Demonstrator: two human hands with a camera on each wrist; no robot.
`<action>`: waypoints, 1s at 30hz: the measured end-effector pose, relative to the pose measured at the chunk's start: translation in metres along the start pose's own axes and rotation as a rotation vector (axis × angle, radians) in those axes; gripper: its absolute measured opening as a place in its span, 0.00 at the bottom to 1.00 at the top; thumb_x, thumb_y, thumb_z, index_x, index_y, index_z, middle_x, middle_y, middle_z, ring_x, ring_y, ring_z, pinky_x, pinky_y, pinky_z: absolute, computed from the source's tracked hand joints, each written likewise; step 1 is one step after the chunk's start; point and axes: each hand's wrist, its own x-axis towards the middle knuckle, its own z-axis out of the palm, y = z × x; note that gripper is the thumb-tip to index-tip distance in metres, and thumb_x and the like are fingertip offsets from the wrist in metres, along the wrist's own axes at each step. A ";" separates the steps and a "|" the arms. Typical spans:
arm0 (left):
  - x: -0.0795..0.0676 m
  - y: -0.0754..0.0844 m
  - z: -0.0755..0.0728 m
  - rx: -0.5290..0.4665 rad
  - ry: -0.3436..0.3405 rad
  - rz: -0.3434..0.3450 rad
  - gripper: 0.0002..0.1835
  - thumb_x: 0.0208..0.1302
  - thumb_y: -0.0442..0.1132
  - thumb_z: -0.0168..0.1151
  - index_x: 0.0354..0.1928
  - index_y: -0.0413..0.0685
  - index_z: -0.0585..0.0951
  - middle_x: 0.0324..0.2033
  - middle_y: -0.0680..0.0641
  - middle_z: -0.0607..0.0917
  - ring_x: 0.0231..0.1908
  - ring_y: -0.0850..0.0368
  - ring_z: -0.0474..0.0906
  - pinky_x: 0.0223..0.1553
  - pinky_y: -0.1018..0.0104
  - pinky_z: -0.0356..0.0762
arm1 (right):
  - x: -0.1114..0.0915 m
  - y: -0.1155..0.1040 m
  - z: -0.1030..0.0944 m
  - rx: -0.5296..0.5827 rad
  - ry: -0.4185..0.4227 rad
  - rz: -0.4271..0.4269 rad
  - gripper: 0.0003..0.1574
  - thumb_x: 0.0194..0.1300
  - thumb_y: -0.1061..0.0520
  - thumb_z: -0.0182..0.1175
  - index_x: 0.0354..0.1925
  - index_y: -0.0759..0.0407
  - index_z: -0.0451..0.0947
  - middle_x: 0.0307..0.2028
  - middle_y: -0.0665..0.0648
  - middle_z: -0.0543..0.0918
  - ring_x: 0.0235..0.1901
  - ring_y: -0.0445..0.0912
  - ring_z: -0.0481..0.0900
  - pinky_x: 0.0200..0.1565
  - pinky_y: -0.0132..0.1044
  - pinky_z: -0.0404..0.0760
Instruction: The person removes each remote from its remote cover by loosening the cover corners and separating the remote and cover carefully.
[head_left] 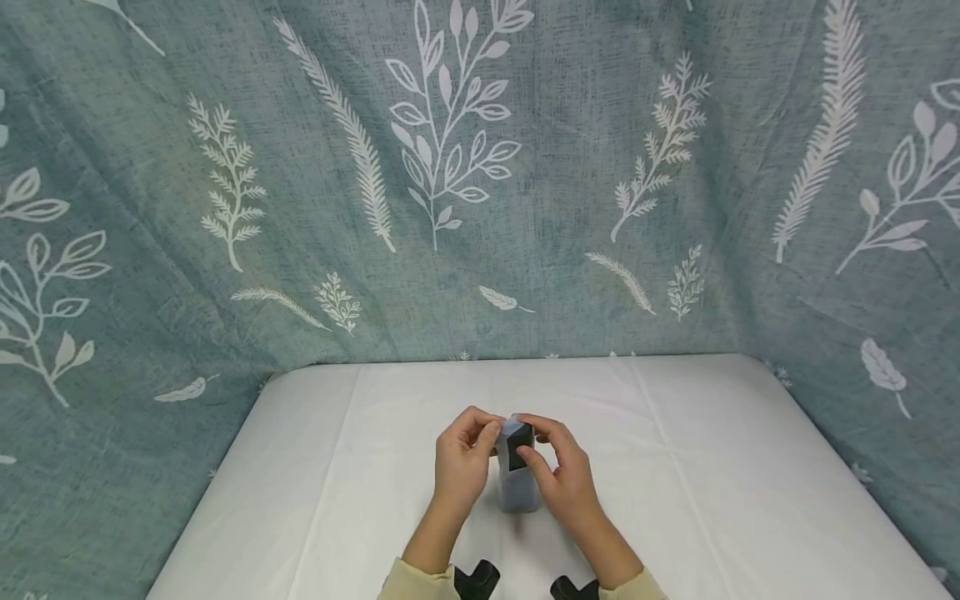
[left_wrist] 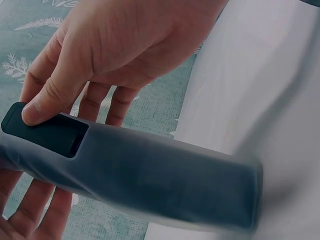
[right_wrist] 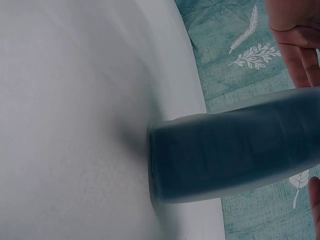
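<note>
A tall, bottle-like translucent grey-blue container (head_left: pixel 517 493) stands upright between the hands, a dark rectangular panel (head_left: pixel 517 450) on its upper front. I cannot tell its exact kind. My left hand (head_left: pixel 462 462) pinches the upper left edge with thumb and forefinger. From the other side, my right hand (head_left: pixel 566 479) grips the top part, its thumb on the dark panel. That thumb also shows on the panel (left_wrist: pixel 47 132) in the left wrist view. The lower end of the container (right_wrist: pixel 215 160) is near the table; whether they touch I cannot tell.
A white cloth covers the table (head_left: pixel 360 467). Behind and beside it hangs a green leaf-patterned curtain (head_left: pixel 555 167). A black wrist device (head_left: pixel 477 578) shows near the left sleeve, another (head_left: pixel 574 588) near the right.
</note>
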 end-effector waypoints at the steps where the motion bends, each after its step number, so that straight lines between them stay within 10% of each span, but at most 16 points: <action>1: 0.000 0.000 0.000 -0.007 0.002 -0.016 0.03 0.66 0.32 0.63 0.35 0.40 0.83 0.34 0.36 0.88 0.30 0.67 0.83 0.33 0.72 0.85 | 0.000 0.000 0.000 0.002 0.002 0.000 0.28 0.62 0.64 0.67 0.60 0.54 0.76 0.53 0.55 0.84 0.48 0.41 0.80 0.51 0.36 0.80; 30: 0.003 -0.006 0.005 -0.061 0.057 -0.097 0.04 0.66 0.32 0.64 0.35 0.37 0.85 0.27 0.36 0.87 0.24 0.58 0.79 0.27 0.74 0.78 | -0.006 0.005 -0.001 0.005 0.024 0.000 0.26 0.62 0.65 0.67 0.58 0.56 0.75 0.47 0.55 0.86 0.42 0.41 0.84 0.46 0.36 0.83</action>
